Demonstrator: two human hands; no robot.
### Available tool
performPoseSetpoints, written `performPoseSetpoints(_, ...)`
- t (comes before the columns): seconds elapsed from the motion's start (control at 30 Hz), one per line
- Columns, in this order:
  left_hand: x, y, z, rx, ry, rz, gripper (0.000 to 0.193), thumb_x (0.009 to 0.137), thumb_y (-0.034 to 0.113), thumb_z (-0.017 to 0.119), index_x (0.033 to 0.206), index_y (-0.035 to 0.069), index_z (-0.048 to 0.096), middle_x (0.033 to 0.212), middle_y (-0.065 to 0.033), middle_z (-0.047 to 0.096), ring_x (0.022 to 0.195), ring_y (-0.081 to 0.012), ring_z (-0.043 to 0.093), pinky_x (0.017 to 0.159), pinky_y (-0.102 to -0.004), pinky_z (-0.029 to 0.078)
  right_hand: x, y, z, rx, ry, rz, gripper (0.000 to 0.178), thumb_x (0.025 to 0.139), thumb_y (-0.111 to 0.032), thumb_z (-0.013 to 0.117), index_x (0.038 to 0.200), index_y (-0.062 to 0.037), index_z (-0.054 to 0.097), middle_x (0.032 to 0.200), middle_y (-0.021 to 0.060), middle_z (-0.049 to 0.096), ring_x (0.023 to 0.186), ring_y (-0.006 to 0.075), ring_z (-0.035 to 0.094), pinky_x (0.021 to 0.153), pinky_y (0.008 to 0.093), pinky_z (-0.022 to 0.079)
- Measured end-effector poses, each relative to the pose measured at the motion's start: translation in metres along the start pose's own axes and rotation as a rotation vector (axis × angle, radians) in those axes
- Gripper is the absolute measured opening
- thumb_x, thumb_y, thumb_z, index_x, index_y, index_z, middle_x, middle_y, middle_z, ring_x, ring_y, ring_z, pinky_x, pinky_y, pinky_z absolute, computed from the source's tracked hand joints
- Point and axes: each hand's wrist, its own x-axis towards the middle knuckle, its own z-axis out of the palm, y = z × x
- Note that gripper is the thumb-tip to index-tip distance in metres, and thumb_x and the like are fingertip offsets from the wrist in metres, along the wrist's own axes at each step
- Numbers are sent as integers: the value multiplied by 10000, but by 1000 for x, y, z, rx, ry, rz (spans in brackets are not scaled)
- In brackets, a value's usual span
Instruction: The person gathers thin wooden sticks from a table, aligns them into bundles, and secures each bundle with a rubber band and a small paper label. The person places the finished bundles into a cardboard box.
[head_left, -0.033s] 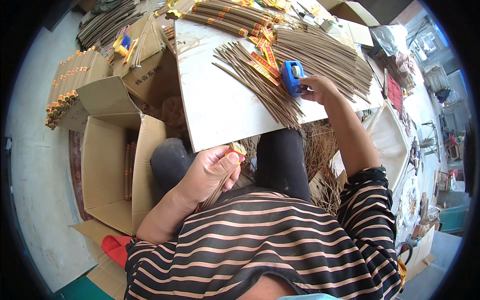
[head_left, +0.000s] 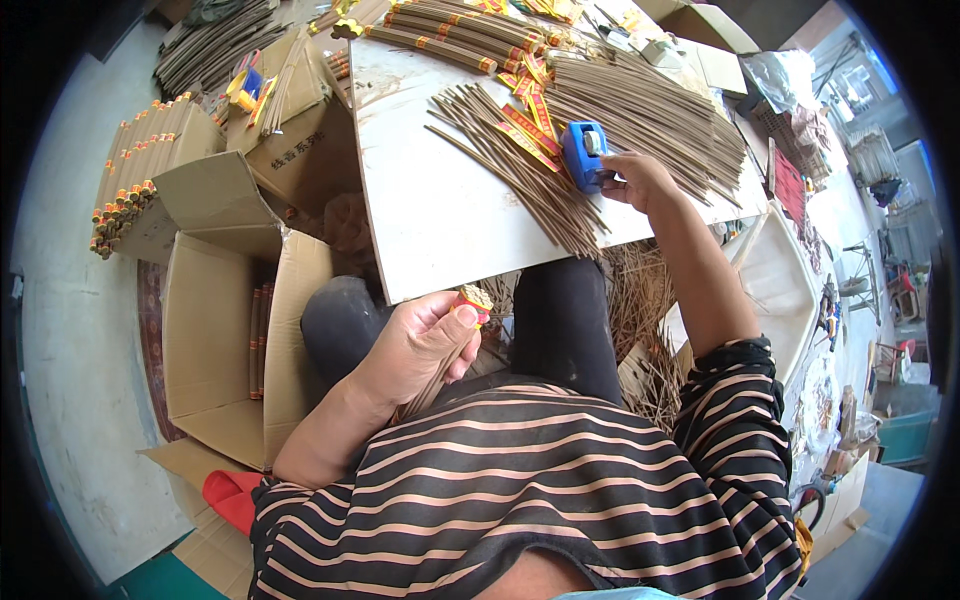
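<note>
In my left hand [head_left: 425, 340] a bundle of brown incense sticks [head_left: 473, 296] is gripped, its round end up and a red and yellow paper band just below that end. The rest of the bundle slants down toward my lap, mostly behind my hand. My right hand [head_left: 640, 182] reaches over the white table, fingers curled on the near right end of a blue tape dispenser [head_left: 582, 158]. Whether tape lies between those fingers is too small to see. Loose incense sticks [head_left: 515, 170] and red and yellow paper bands [head_left: 528, 140] lie beside the dispenser.
A white table [head_left: 430, 235] spans the front, with banded bundles [head_left: 430, 45] at its back and more loose sticks [head_left: 640, 120] at right. An open cardboard box [head_left: 215, 330] at left holds several bundles. Stacked bundles [head_left: 140, 165] stand farther left. Broken sticks [head_left: 645, 340] lie below the table.
</note>
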Motion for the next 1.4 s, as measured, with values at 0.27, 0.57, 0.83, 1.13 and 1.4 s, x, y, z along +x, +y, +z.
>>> performPoseSetpoints(0.27, -3, -3, -1, -4, -2, -11, 282, 932, 309, 502, 908, 31, 544, 681, -9, 535, 524, -41, 465, 466, -165, 368, -18, 38, 1, 122, 31, -122, 119, 761, -64, 662, 805, 29, 602, 772, 71, 577, 702, 154, 539, 624, 260, 468)
performPoseSetpoints(0.57, -8, -2, -7, -32, 5, 41, 284, 934, 304, 500, 929, 24, 547, 680, -8, 533, 523, -41, 462, 464, -163, 363, -22, 40, 13, 321, 110, -122, 106, 731, -70, 629, 741, 6, 557, 758, 84, 515, 701, 183, 524, 652, 297, 499)
performPoseSetpoints(0.83, -4, -3, -8, -30, -5, 33, 283, 935, 304, 497, 928, 25, 546, 677, -10, 536, 520, -42, 466, 461, -166, 367, -22, 51, 7, 313, 63, -257, 131, 789, -123, 653, 830, -27, 573, 776, 59, 547, 701, 157, 543, 689, 300, 507)
performPoseSetpoints(1.13, -2, -7, -10, -18, 2, 28, 277, 935, 303, 497, 901, 31, 544, 674, -10, 536, 520, -44, 468, 458, -169, 372, -32, 49, 7, 309, 45, -330, 153, 812, -121, 640, 847, 14, 577, 789, 67, 579, 700, 150, 553, 691, 275, 494)
performPoseSetpoints(1.4, -3, -6, -9, -6, -4, 28, 288, 933, 316, 498, 893, 34, 541, 672, -6, 530, 527, -42, 463, 462, -167, 369, -23, 53, 5, 318, 74, -276, 184, 804, -92, 636, 897, 43, 553, 858, 118, 567, 761, 201, 578, 752, 306, 522)
